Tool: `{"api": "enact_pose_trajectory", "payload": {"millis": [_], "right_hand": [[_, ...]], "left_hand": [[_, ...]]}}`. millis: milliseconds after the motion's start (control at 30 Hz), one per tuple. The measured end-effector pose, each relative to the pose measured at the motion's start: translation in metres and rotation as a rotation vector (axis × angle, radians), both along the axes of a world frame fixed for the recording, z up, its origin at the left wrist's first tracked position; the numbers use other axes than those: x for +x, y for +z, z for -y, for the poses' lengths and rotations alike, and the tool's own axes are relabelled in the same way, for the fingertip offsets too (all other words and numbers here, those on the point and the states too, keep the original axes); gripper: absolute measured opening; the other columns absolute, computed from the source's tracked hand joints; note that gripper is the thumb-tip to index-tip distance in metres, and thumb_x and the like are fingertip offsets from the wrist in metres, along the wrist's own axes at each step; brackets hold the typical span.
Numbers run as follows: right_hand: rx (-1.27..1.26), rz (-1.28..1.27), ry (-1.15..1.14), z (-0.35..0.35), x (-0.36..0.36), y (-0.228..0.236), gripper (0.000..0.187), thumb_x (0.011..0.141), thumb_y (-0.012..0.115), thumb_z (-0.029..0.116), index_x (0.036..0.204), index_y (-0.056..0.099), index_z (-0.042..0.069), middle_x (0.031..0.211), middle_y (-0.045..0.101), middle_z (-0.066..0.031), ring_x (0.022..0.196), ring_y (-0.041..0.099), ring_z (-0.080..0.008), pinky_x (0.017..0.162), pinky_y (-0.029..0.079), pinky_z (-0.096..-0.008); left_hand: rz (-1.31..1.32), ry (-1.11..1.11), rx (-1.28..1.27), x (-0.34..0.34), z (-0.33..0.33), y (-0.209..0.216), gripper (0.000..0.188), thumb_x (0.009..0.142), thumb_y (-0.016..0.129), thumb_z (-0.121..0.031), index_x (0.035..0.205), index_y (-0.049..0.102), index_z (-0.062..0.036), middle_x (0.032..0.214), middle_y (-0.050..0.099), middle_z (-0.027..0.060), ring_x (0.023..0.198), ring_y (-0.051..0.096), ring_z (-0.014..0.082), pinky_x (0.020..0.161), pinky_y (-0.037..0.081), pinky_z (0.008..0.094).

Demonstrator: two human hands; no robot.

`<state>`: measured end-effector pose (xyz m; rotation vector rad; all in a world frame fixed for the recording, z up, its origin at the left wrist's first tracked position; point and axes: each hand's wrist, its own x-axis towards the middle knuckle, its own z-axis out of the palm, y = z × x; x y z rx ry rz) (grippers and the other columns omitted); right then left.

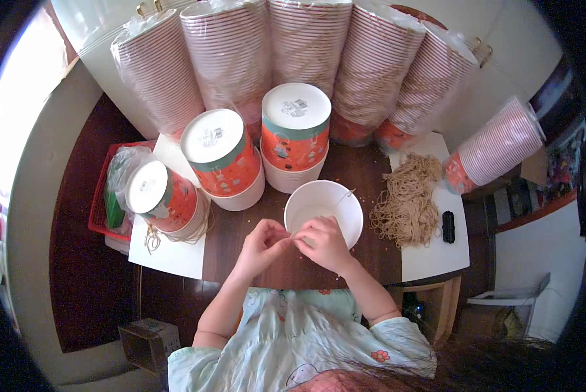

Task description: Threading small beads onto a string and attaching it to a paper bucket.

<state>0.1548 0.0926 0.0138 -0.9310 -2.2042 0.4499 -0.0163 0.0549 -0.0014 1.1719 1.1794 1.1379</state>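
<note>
A white paper bucket (337, 199) stands mouth up on the brown tabletop in front of me, a bit of tan cord (352, 193) showing at its far right rim. At the near left side of its rim, my left hand (265, 245) and my right hand (324, 243) meet with fingertips pinched together. Whatever is between those fingertips is too small and covered to make out. My right hand overlaps the bucket's near rim. A tangled heap of tan cords (407, 202) lies to the right of the bucket.
Upside-down orange and green bucket stacks stand behind (296, 140), left (220, 157) and far left (165, 199), the last with cords around its base. Tall plastic-wrapped bucket stacks (309, 46) line the back; another wrapped stack (499, 147) leans right. A black object (448, 227) and red basket (103, 196) flank the table.
</note>
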Motion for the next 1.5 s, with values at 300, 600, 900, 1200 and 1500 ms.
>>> {"api": "enact_pose_trajectory", "payload": {"millis": [300,600,900,1200,1500], "right_hand": [[-0.159,-0.062,-0.009,-0.002,0.001,0.0,0.008,0.065,0.07,0.016,0.069,0.064,0.013,0.071,0.054,0.0014,0.07,0.054,-0.0165,0.066,0.037,-0.0295],[-0.215,-0.074,0.011,-0.002,0.002,0.001,0.007,0.066,0.069,0.015,0.069,0.064,0.012,0.07,0.054,-0.0001,0.071,0.054,-0.017,0.066,0.038,-0.0291],[-0.241,-0.166,0.068,-0.005,0.001,-0.001,0.007,0.064,0.068,0.009,0.068,0.063,0.007,0.068,0.055,-0.0038,0.065,0.056,-0.0195,0.058,0.044,-0.0303],[-0.241,-0.182,0.073,-0.006,0.002,0.0,0.007,0.064,0.068,0.009,0.068,0.063,0.007,0.068,0.056,-0.004,0.064,0.056,-0.0194,0.058,0.044,-0.0301],[-0.215,-0.161,0.052,-0.007,0.002,-0.005,0.007,0.065,0.068,0.009,0.069,0.062,0.007,0.067,0.055,-0.0034,0.063,0.056,-0.0186,0.057,0.043,-0.0293]], "left_hand": [[-0.661,0.205,0.42,0.015,0.017,-0.007,0.013,0.065,0.066,-0.008,0.076,0.061,-0.0064,0.07,0.052,0.0073,0.066,0.051,0.0228,0.058,0.044,0.0317],[-0.788,0.323,0.541,0.015,0.012,-0.016,0.016,0.061,0.065,-0.004,0.077,0.062,-0.0083,0.068,0.055,0.0059,0.065,0.054,0.0223,0.058,0.045,0.0321],[-0.478,0.299,0.369,0.018,0.012,-0.005,0.014,0.067,0.061,0.003,0.08,0.062,-0.004,0.073,0.06,0.0066,0.064,0.056,0.0179,0.056,0.046,0.0272],[-0.373,0.245,0.389,0.015,0.005,-0.01,0.014,0.071,0.058,0.003,0.083,0.062,-0.0022,0.077,0.06,0.0084,0.07,0.057,0.0155,0.058,0.046,0.0245],[-0.145,0.174,0.182,0.017,0.011,-0.018,0.01,0.076,0.059,-0.002,0.085,0.062,0.0,0.082,0.06,0.0076,0.07,0.056,0.0107,0.06,0.045,0.0213]]}}
